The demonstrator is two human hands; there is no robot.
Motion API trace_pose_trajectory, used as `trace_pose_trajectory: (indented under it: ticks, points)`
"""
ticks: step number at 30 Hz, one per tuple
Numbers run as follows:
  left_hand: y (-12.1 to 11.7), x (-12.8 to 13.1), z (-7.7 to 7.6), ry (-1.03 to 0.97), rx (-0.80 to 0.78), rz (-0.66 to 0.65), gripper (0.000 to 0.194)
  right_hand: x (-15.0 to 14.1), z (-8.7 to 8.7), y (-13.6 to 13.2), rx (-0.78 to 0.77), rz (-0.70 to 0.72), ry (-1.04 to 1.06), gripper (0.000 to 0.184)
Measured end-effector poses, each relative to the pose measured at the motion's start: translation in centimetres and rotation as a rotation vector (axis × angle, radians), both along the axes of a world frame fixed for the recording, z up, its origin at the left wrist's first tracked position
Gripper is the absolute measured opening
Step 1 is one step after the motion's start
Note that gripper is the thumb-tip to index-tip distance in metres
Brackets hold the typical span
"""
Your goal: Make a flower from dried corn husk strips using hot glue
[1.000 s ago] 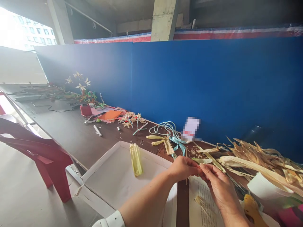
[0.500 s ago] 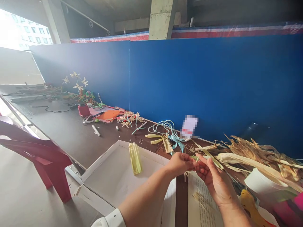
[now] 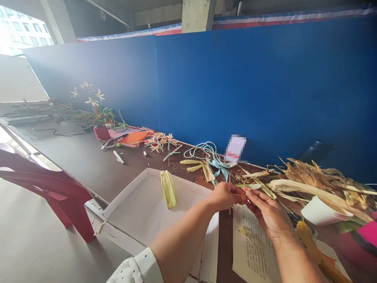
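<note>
My left hand (image 3: 225, 196) and my right hand (image 3: 268, 212) meet above the table, beside the printed page (image 3: 253, 255). Both are closed, thumbs and fingertips pinched together on a small pale-green piece of corn husk (image 3: 246, 190), mostly hidden by the fingers. Left of my hands, a gathered yellow-green corn husk (image 3: 169, 190) lies in a shallow white box lid (image 3: 138, 216). Just beyond them are tied husk pieces (image 3: 207, 173) and light-blue ribbon (image 3: 219, 169). Thin dry fibres (image 3: 246, 232) rest on the page.
Dried corn husks (image 3: 318, 181) pile up at the right, partly over a white cup (image 3: 324, 212). A yellow tool (image 3: 309, 243) lies near my right forearm. Light-blue cord (image 3: 203, 147) and husk flowers (image 3: 159, 141) line the blue panel (image 3: 250, 86). A red chair (image 3: 61, 200) stands left.
The camera view has tilted slightly down, so the scene sits higher. My hands stay together, with the fingers closed more tightly and less of the green piece showing.
</note>
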State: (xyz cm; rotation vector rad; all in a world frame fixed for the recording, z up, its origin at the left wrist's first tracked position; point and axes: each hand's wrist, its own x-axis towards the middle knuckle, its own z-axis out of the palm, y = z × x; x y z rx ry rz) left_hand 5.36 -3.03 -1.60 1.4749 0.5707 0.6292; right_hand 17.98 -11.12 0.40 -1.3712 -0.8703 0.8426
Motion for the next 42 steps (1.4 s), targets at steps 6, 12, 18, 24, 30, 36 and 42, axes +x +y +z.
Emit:
trace_pose_trajectory:
  ticks: [6, 12, 18, 24, 30, 36, 42]
  points:
    - [-0.2, -0.1, 0.7, 0.003, -0.041, 0.004, 0.032, 0.4, -0.2, -0.3, 0.019, 0.074, 0.074, 0.042]
    - [-0.1, 0.0, 0.7, 0.02, -0.032, 0.063, 0.021, 0.4, -0.4, -0.4, 0.02, 0.045, 0.107, 0.049]
    - [-0.3, 0.0, 1.2, 0.089, 0.002, 0.152, 0.018, -0.1, -0.9, 0.1, 0.052, -0.098, -0.09, 0.042]
    - [-0.2, 0.3, 0.6, 0.135, 0.085, 0.201, 0.023, -0.9, -0.1, -0.1, 0.064, -0.191, -0.28, 0.039]
    - [0.1, 0.5, 0.0, 0.128, 0.11, 0.202, 0.024, -0.6, -0.3, -0.1, 0.05, -0.21, -0.376, 0.04]
    - [0.0, 0.5, 0.0, 0.134, 0.13, 0.215, 0.027, -0.7, -0.4, 0.1, 0.082, -0.208, -0.347, 0.042]
    - [-0.2, 0.8, -0.1, 0.117, 0.12, 0.225, 0.027, -0.2, -1.0, 0.2, 0.078, -0.171, -0.251, 0.063]
